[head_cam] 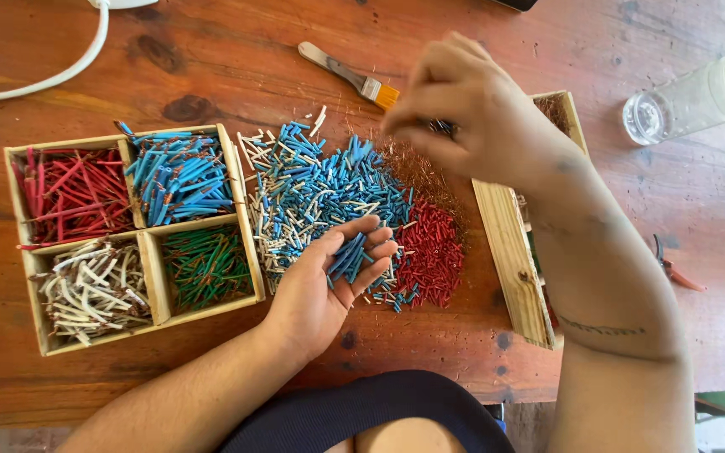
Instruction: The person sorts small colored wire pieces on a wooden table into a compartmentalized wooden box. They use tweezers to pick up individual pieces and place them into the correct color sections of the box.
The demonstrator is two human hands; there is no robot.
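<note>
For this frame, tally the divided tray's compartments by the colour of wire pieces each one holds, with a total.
Red wire pieces: 1 compartment
Blue wire pieces: 1 compartment
White wire pieces: 1 compartment
Green wire pieces: 1 compartment
Total: 4 compartments in the wooden tray

The left hand cups a few more blue pieces, outside the tray.

A small paintbrush (350,77) lies at top centre of a wooden table (237,50); a white cable (60,71) curves upper left, a clear glass bottle (690,101) rests upper right, red-handled cutters (673,267) at right.
</note>
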